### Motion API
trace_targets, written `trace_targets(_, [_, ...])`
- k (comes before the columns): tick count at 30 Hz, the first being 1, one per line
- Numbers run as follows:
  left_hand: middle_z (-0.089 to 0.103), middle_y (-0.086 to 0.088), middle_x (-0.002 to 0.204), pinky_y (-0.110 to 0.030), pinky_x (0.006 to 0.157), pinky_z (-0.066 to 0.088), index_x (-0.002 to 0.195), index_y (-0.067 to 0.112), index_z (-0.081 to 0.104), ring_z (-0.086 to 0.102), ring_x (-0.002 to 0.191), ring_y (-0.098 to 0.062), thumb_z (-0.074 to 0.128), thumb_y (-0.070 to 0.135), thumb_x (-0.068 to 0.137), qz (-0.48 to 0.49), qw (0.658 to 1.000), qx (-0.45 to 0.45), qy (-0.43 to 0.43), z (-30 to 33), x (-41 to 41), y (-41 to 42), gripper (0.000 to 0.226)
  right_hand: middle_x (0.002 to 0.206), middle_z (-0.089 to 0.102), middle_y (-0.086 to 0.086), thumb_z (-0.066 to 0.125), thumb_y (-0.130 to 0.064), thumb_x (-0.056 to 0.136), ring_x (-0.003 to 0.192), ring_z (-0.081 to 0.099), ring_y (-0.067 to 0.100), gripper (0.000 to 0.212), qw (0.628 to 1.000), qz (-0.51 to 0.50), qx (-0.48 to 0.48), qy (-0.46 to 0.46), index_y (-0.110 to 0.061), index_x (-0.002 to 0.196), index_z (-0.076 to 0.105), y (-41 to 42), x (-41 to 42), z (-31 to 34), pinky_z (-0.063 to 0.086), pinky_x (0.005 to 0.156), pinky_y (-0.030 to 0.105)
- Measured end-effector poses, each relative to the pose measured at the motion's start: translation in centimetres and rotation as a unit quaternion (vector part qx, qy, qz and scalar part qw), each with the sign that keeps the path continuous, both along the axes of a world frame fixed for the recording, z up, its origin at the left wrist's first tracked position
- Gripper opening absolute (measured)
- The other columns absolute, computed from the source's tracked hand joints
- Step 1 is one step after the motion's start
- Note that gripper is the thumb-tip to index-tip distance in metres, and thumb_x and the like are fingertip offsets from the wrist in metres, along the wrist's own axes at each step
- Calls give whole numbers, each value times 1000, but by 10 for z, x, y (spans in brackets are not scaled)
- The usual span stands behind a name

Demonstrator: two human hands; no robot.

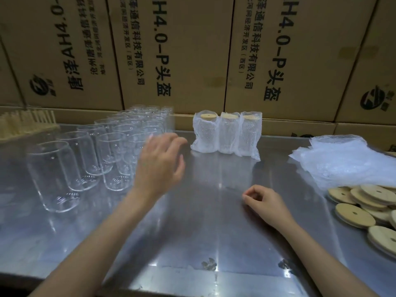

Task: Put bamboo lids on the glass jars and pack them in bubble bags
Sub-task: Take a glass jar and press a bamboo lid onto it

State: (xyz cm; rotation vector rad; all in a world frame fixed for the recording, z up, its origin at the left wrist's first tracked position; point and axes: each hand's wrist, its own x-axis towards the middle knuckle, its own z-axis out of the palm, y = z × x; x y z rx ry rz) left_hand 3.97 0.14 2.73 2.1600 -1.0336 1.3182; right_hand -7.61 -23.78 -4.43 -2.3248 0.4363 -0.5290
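The left hand (159, 162) is raised at the centre left of the frame, fingers spread and holding nothing, just beside the rows of empty glass jars (90, 151) on the metal table (203, 221). The right hand (264, 202) rests on the table, lower right of centre, fingers loosely curled; it seems empty. Three bagged jars (226, 133) stand upright at upper centre. Bubble bags (347, 159) and bamboo lids (364, 202) lie at the right edge.
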Motion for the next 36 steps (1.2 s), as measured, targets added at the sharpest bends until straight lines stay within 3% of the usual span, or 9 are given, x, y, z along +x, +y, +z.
trace_targets(4, [47,-22,128,-61,110,15,125,3,49,40,123,-39,71,14,76,214,974,-59,47,15,32,66,55,71,64,-3,66,-21,88,70,58,14,10,1000,-3,-4,1,-21,78,66,0,1,0,44,68,29])
trace_targets(9, [22,-32,147,-66,111,-4,144,-6,24,13,139,-47,75,19,75,350,908,-64,223,1,44,104,89,75,67,-2,66,-22,88,74,60,15,12,1000,-6,-8,6,-24,77,65,0,3,0,43,67,28])
trace_targets(13, [23,-33,144,-60,113,-2,149,-2,17,19,135,-46,72,16,78,388,887,-45,244,-3,50,107,91,75,67,-4,66,-22,88,74,60,13,14,1000,-5,-8,3,-27,75,65,-1,3,-1,45,69,29])
trace_targets(18, [30,-34,133,-59,108,19,146,1,22,32,120,-46,65,9,84,404,880,-57,241,6,52,116,76,72,66,-6,66,-22,88,68,58,11,19,1000,-6,-8,3,-31,71,62,-3,3,-3,43,66,28])
trace_targets(23, [48,-38,105,-61,93,37,117,-8,48,47,98,-50,71,7,78,366,909,-83,180,5,42,129,47,72,65,-9,66,-23,87,71,59,10,20,1000,-2,-14,0,-33,71,61,-2,3,-3,44,68,28])
trace_targets(27, [65,-21,82,-53,77,43,115,7,56,56,77,-37,53,34,79,256,956,-89,111,1,16,120,45,69,64,-8,65,-22,87,69,59,13,19,1000,-5,6,-21,-31,71,62,-1,1,-2,44,66,29])
trace_targets(29, [61,-9,65,-49,68,40,115,12,58,52,63,-26,50,39,79,173,979,-86,62,-2,-4,105,45,70,64,-7,67,-24,87,70,59,13,16,998,2,26,-61,-29,73,63,2,-1,0,44,66,28])
trace_targets(32, [46,9,61,-33,70,20,113,21,57,47,57,-16,55,39,80,59,995,-71,-25,-6,-32,67,38,76,66,-8,74,-33,82,74,60,8,10,989,48,57,-127,-30,84,64,14,-6,5,46,69,24])
trace_targets(36, [28,26,65,-30,68,16,112,30,53,38,63,-4,61,36,79,-89,991,-93,-29,-10,-60,1,35,107,60,-21,74,-64,61,95,58,0,68,981,139,12,-133,-41,119,46,36,-15,9,44,83,15])
